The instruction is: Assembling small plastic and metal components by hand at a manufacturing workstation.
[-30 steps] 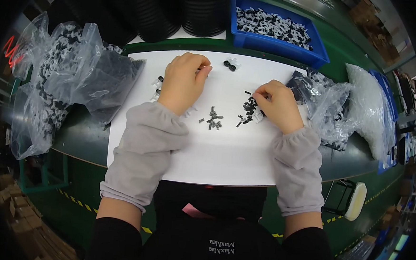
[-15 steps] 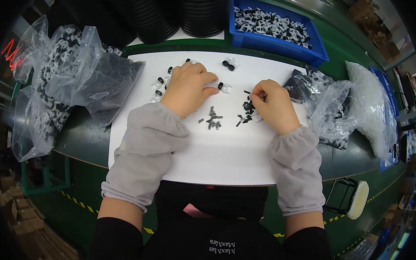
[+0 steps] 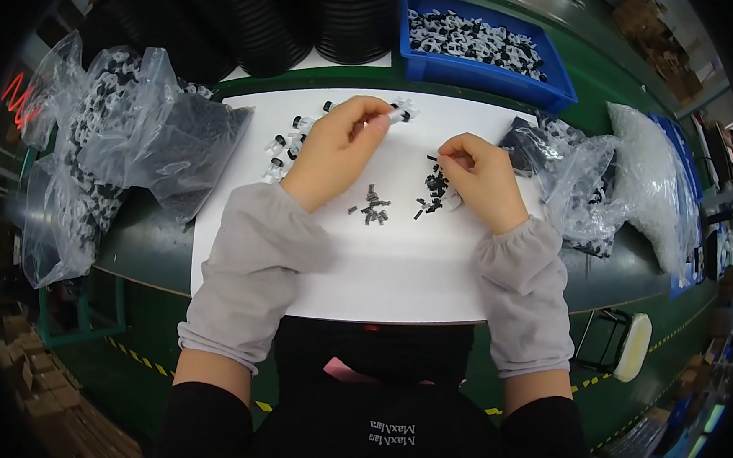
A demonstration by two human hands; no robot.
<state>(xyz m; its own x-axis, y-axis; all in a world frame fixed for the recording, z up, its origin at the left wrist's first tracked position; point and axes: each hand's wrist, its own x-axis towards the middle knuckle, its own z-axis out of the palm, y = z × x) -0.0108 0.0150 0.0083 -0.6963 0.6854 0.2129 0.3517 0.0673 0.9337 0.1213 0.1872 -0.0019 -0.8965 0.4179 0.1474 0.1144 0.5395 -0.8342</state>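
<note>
My left hand (image 3: 342,148) pinches a white plastic clip with a black part (image 3: 397,116) between thumb and fingers, raised over the sheet. Another black-and-white clip (image 3: 412,106) lies just behind it, partly covered. My right hand (image 3: 480,177) is closed in a pinch, with a small black strip (image 3: 432,157) at its fingertips. Under and beside that hand lies a loose pile of small black pieces (image 3: 433,185). Several small grey pieces (image 3: 371,206) are scattered between my hands. More black-and-white clips (image 3: 280,152) lie left of my left hand, some partly hidden by it.
A white sheet (image 3: 381,272) covers the table's middle. Clear bags of parts stand at left (image 3: 104,129) and right (image 3: 583,183). Behind are a blue bin (image 3: 493,73) of clips and large black ribbed rolls (image 3: 354,27). A stool (image 3: 630,346) stands on the floor at right.
My left hand has taken hold of the clip from the sheet and lifted it, moving a little away from me and to the right. My right hand stays nearly in place, still pinching.
</note>
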